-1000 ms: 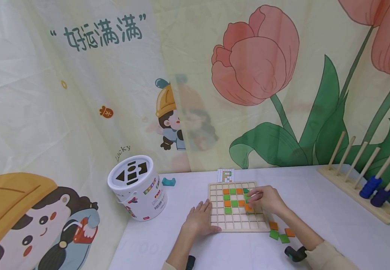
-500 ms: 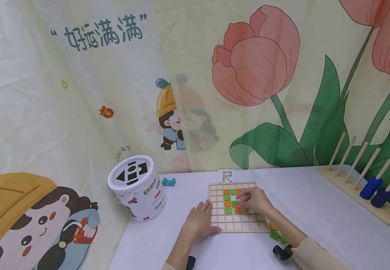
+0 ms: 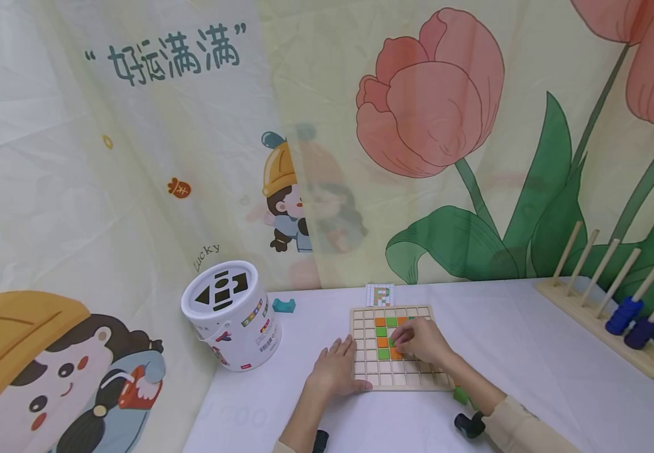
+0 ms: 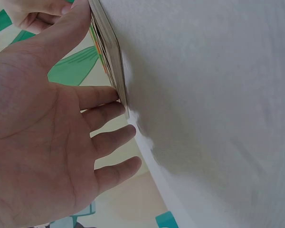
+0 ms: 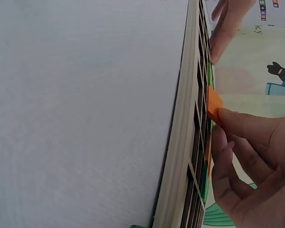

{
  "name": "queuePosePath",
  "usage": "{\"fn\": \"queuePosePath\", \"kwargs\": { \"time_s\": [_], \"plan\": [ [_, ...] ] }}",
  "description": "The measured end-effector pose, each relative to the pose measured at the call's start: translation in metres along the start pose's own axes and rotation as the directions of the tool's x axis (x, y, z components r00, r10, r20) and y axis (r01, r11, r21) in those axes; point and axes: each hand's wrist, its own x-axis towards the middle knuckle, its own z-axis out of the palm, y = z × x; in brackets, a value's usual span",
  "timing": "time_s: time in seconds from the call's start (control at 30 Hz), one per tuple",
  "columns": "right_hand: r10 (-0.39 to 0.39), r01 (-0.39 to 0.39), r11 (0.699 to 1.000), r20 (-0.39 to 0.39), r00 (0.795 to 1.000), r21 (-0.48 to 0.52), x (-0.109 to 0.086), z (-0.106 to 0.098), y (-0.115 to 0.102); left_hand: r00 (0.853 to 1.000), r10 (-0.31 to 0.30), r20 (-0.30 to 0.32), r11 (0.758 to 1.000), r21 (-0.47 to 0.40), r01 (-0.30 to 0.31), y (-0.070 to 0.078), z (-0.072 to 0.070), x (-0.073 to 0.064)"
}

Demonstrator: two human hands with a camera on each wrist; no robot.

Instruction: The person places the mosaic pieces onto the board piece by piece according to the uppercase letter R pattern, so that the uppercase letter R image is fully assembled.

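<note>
A wooden grid board (image 3: 403, 380) lies on the white table, with several orange and green square tiles set in its cells, such as a green tile (image 3: 383, 354). My right hand (image 3: 426, 341) is over the board and pinches an orange tile (image 5: 214, 102) between thumb and fingers. That tile stands tilted against the board's surface in the right wrist view. The right hand hides part of the tile pattern in the head view. Against the board's left edge rests my left hand (image 3: 334, 370), fingers spread and fairly straight, its thumb at the near left corner.
Behind the board is a small pattern card (image 3: 380, 294). A white bucket (image 3: 231, 321) and a teal block (image 3: 284, 306) stand to the left. Loose green tiles (image 3: 461, 395) lie off the near right corner. A peg rack (image 3: 604, 327) with blue beads is at right.
My right hand has moved left across the board with the orange tile, then settled slightly lower over the cells. My left hand has stayed at the board's edge.
</note>
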Motion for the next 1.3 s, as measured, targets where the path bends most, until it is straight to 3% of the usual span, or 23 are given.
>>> {"fn": "queuePosePath", "kwargs": {
  "time_s": [0.23, 0.57, 1.07, 1.3],
  "plan": [
    [-0.079, 0.080, 0.997, 0.034, 0.996, -0.020, 0.002, 0.001, 0.006, 1.000, 0.003, -0.006, 1.000, 0.017, -0.003, -0.001, 0.001, 0.000],
    [0.027, -0.027, 0.999, 0.005, 1.000, -0.028, -0.009, -0.009, -0.006, 1.000, 0.006, -0.017, 1.000, 0.019, -0.006, -0.001, 0.003, 0.001],
    [-0.005, 0.003, 0.997, -0.032, 0.999, -0.076, -0.030, -0.045, -0.007, 1.000, -0.001, -0.024, 1.000, 0.027, 0.001, 0.002, 0.004, 0.001],
    [0.023, -0.029, 0.991, -0.049, 0.999, -0.131, -0.039, -0.056, -0.003, 1.000, -0.002, -0.018, 1.000, 0.017, 0.002, 0.000, 0.005, 0.001]
  ]
}}
